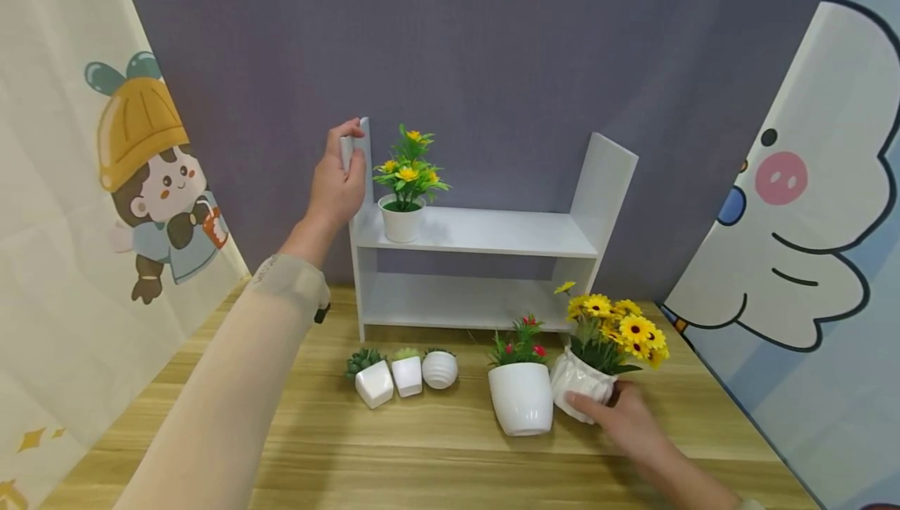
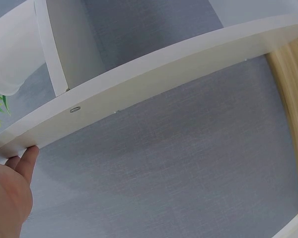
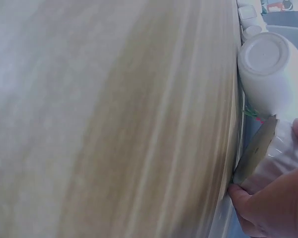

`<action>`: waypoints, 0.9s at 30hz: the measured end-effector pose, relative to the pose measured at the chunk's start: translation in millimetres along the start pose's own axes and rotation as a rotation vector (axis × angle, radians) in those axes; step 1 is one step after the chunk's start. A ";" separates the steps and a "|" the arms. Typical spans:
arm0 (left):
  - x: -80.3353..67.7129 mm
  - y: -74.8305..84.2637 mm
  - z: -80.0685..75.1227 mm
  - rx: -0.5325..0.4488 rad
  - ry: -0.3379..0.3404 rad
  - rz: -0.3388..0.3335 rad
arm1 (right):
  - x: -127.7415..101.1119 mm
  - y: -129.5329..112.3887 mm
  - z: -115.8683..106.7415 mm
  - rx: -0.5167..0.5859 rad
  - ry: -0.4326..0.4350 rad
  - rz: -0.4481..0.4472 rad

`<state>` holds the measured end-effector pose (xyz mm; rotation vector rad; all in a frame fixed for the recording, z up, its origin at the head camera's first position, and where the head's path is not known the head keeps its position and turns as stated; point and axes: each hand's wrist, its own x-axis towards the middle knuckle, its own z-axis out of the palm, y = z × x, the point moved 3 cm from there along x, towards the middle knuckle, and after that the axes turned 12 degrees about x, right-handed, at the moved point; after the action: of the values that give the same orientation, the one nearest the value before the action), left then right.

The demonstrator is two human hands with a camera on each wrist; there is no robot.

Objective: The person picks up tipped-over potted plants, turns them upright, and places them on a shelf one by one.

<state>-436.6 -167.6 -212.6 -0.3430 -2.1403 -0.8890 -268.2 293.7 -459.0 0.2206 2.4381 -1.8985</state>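
In the head view my left hand (image 1: 339,186) grips the upper left side panel (image 1: 360,152) of a white two-tier shelf (image 1: 485,230), with thumb and fingers on either side of its edge. My right hand (image 1: 630,422) holds a white textured flowerpot (image 1: 582,385) of yellow flowers (image 1: 626,326), thumb on the front. The right wrist view shows this pot (image 3: 280,156) tilted, its base exposed, with fingers curled at the bottom rim. Just left of it is a smooth white pot (image 1: 522,399) with red flowers. A small pot (image 1: 403,224) of yellow flowers stands on the shelf's upper board, near my left hand.
Three small white succulent pots, a faceted one (image 1: 374,383), a square one (image 1: 407,376) and a round one (image 1: 440,370), sit before the shelf on the wooden table (image 1: 422,463). A grey curtain (image 1: 478,49) hangs behind, with printed cartoon cloths at both sides.
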 end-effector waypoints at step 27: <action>-1.5 0.7 -2.0 0.000 -0.004 -0.007 | -0.3 2.8 -5.1 -0.088 -0.010 -0.033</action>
<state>-434.1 -168.4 -212.5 -0.3377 -2.1463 -0.8927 -267.2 299.3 -460.3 0.1676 2.5268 -1.7948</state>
